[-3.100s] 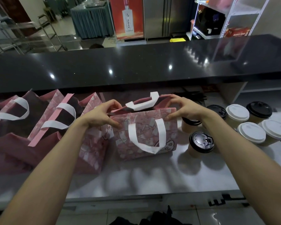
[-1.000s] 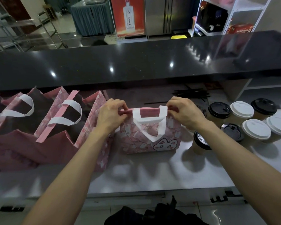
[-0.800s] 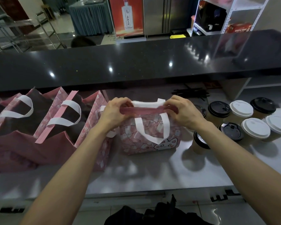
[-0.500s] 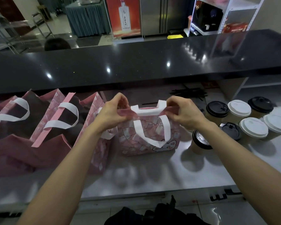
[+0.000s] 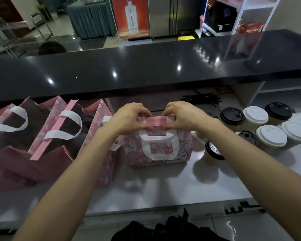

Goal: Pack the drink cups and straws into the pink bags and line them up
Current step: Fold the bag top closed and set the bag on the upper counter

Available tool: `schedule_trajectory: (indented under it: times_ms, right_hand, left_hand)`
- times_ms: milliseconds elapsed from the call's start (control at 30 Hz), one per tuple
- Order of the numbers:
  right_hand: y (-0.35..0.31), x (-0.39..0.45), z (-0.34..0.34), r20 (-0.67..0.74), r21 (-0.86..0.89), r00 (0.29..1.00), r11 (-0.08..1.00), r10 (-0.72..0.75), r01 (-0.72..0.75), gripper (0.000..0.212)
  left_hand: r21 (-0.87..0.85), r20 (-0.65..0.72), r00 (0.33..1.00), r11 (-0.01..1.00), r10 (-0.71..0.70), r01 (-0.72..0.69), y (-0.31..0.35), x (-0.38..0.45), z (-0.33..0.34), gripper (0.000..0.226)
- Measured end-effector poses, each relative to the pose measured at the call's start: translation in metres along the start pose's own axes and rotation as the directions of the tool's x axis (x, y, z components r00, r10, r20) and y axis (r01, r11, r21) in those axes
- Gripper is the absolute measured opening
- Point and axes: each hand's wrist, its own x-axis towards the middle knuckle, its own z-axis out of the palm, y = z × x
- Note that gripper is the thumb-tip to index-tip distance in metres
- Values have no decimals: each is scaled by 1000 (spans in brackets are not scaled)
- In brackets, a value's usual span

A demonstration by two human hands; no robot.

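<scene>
change: pink bag (image 5: 159, 148) mouth was open, now pressed flat | grip: left hand (image 5: 130, 120) and right hand (image 5: 181, 117) both pinching its top edge | where: mid tabletop (image 5: 163, 188) | meaning: probably packed, line it up next

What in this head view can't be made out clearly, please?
- Contents of the small pink bag: its top is pinched shut by the left hand and right hand.
- Insides of the open bags at left: too dark.
- Straws under the black counter: too small and shadowed to count.
- Rightmost white-lidded cup: cut by the frame edge.
</scene>
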Motion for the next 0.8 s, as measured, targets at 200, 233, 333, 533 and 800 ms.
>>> schedule_trajectory:
  times_ms: [200, 233, 333, 533, 800]
  right_hand:
    - [-7, 6, 9, -62, 52, 997, 998, 45, -41, 28]
    - [-9, 8, 10, -55, 50, 998, 998, 40, -37, 29]
    - [-17, 13, 15, -81, 25, 997, 1000, -13, 15, 16]
    - [-15, 14, 22, -127, 37, 991, 998, -45, 50, 10]
    - [-3, 8, 21, -147, 55, 989, 998, -21, 30, 9]
  left_hand:
    - [86, -89, 995, 995, -36, 44, 8, 7, 15, 21]
    - [86, -94, 995, 995, -41, 49, 8, 8, 17, 20]
    - [116, -87, 996, 993, -15, 25, 9, 11, 18, 21]
    - [179, -128, 991, 984, 48, -25, 8, 12, 19, 16]
    - [201, -124, 991, 979, 43, -18, -1, 6, 15, 6]
